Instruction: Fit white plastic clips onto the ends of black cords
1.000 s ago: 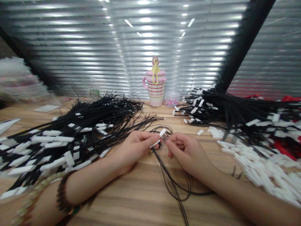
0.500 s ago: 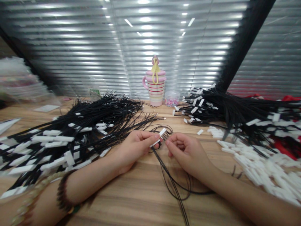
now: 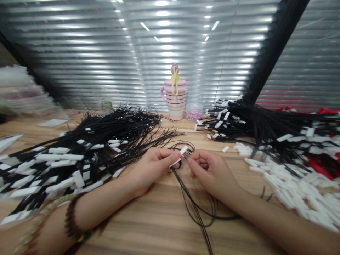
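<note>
Between the thumb and finger of my left hand [image 3: 156, 168] is a small white plastic strip [image 3: 183, 150], tilted up to the right. A second white edge shows just below it. Thin black cords [image 3: 189, 194] run down from this spot toward the front of the table, with a loose loop on the right. Close by on the right, my right hand [image 3: 212, 171] is closed, thumb against the curled fingers. Whatever lies in that pinch is too small to make out.
Black cords with white tags [image 3: 66, 156] spread over the left. Another cord bundle [image 3: 255, 120] lies back right, above a heap of loose white pieces [image 3: 297, 187]. A striped lidded mug [image 3: 176, 102] and a clear tub of beads [image 3: 193, 112] stand at the back.
Almost nothing differs. The white strip at my left fingertips has shifted very slightly; both hands stay in place.
</note>
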`<state>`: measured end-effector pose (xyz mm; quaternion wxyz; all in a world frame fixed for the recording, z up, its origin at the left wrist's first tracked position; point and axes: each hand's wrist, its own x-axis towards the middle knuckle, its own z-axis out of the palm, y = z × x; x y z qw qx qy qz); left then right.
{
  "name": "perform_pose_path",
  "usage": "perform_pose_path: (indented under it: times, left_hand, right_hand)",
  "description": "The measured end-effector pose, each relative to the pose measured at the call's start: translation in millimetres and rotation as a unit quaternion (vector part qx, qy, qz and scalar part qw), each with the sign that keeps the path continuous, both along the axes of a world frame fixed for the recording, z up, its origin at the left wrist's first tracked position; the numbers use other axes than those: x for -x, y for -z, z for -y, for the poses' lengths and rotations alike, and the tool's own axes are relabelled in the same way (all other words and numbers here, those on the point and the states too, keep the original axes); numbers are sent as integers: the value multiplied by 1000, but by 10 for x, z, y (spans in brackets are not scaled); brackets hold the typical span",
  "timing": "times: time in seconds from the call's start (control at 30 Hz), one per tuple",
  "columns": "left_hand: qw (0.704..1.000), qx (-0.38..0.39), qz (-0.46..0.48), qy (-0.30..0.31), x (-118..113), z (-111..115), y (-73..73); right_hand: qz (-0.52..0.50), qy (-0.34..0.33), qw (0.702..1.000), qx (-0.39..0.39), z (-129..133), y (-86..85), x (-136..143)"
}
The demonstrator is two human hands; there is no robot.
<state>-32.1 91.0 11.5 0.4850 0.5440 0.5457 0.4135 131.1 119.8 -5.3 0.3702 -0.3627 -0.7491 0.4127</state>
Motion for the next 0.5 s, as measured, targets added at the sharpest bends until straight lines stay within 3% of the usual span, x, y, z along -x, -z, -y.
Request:
perform_pose_path:
  times: [0.5]
  left_hand:
    - [1000, 7, 8, 1, 9, 4, 8]
  right_hand:
    - [11, -6, 1000, -28, 20, 11, -16]
